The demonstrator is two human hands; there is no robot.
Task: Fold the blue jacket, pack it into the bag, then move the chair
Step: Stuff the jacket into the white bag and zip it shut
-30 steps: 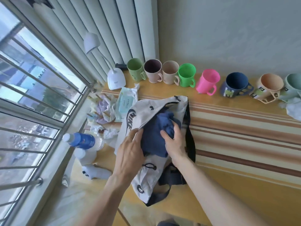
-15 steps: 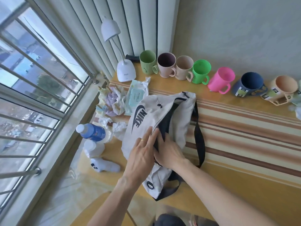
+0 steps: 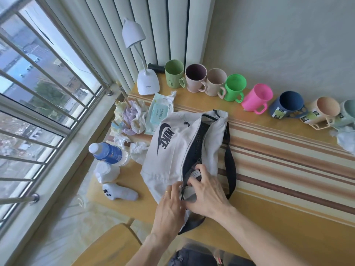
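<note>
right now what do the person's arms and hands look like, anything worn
Both forearms are bare, with no sleeves, watch or gloves in view. The left hand wears a thin gold ring on one of its fingers. The right hand shows no jewellery.

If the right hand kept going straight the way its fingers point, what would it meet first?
Probably the bag itself: the right hand points up-left into its dark open mouth, fingertips already at the zipper edge. Depth inside is unclear.
</note>
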